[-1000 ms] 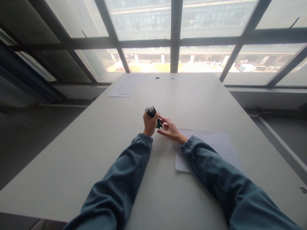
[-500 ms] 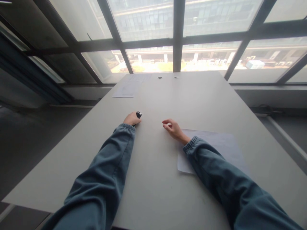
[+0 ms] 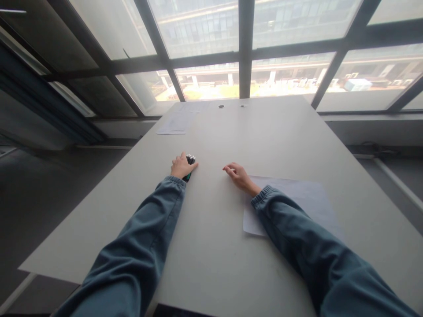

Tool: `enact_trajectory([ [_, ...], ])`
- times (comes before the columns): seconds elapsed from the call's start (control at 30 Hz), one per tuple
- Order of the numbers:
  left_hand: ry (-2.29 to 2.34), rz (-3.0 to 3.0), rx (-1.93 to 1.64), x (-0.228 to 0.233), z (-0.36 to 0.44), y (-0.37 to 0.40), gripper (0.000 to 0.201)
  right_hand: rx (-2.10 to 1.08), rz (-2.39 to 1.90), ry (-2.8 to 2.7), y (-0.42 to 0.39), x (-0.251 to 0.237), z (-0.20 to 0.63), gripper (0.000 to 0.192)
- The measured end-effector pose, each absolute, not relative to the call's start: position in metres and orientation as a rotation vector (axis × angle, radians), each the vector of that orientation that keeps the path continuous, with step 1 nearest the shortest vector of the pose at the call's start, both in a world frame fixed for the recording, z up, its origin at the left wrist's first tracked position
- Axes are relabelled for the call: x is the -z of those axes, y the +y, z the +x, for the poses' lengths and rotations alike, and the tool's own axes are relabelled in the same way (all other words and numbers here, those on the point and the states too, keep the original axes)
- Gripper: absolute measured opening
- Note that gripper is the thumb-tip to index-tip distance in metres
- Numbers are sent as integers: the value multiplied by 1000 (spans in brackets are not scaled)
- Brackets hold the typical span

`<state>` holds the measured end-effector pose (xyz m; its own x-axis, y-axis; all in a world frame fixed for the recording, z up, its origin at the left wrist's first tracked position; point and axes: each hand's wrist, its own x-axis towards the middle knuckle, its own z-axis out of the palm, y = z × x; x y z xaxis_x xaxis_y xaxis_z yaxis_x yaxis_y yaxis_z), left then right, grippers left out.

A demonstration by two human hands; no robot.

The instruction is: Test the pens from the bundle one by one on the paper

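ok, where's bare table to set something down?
Between the left hand and right hand; also the table beyond both, right of the far papers, up toward the window. Crowded: left hand over the pens, right sleeve over the near paper.

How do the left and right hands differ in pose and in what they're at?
The left hand is over a dark pen-like bundle; the right hand shows nothing in its grasp.
The left hand's thumb points away from its fingers; the right hand's fingers curl, with the thumb close to them.
Both are bare, below gathered blue-grey cuffs.
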<state>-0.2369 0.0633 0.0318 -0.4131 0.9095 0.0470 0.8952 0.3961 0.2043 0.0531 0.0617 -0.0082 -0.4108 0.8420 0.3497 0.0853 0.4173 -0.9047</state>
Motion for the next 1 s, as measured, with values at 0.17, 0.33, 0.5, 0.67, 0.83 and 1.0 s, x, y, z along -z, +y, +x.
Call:
enact_trajectory([
  [0.17, 2496, 1720, -165, -32, -240, 42, 107, -1070, -801, -1783, 64, 11, 50, 33],
  [0.33, 2537, 1738, -98, -31, -239, 22, 86, -1041, -804, -1803, 66, 14, 49, 28],
  [0.5, 2592, 1786, -159, -23, -235, 11, 68, -1053, -826, -1788, 64, 10, 47, 23],
  [0.67, 2620, 1805, -264, -25, -228, 5, 68, -1092, -855, -1703, 57, -23, 45, 22],
  [0.83, 2659, 1879, -516, -32, -236, -7, 46, -861, -986, -2027, 27, -60, 92, 16],
  [1.0, 2679, 1877, -617, -27, -262, -19, 35, -392, -1301, -2369, -44, -38, 175, 36],
])
